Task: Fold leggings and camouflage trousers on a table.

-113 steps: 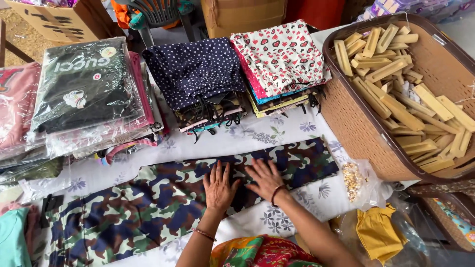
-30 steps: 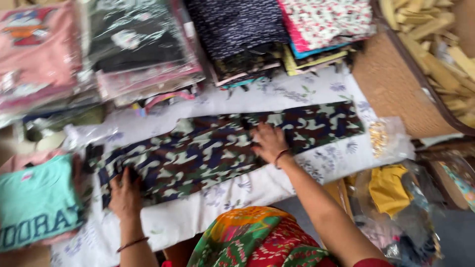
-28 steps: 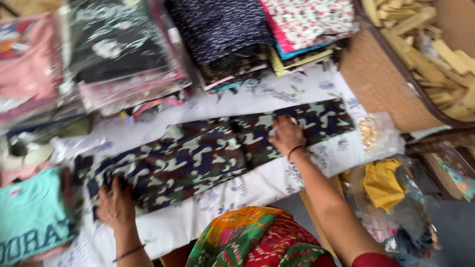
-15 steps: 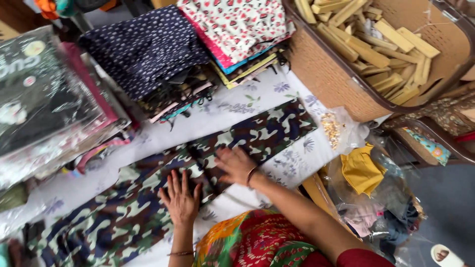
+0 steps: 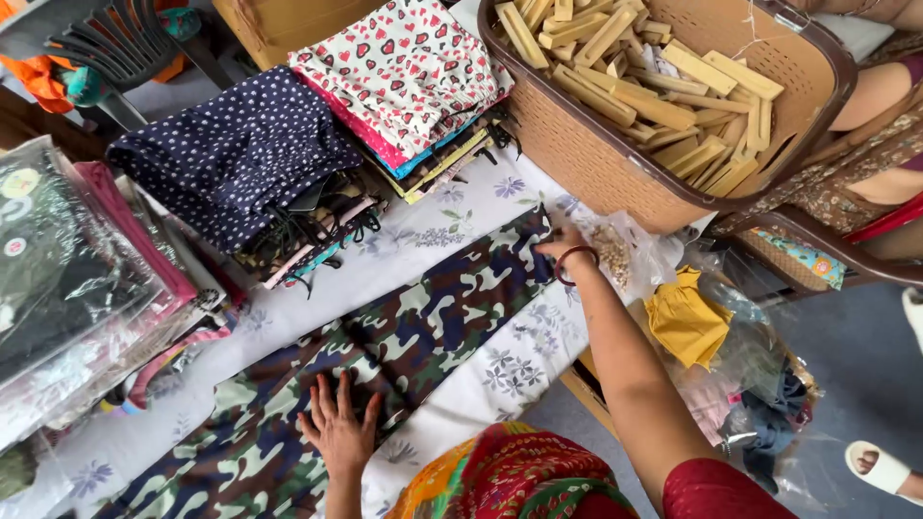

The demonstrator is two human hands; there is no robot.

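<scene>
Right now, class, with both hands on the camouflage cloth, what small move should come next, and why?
Probably draw the right hand in along the camouflage cloth, folding its far end toward the left hand: the cloth lies stretched full length, the left palm pins its middle, and the right fingers sit at its end.

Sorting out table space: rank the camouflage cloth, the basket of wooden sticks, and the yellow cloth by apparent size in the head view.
1. Camouflage cloth, partly out of frame.
2. Basket, close behind, also cropped.
3. Yellow cloth, clearly smallest.
</scene>
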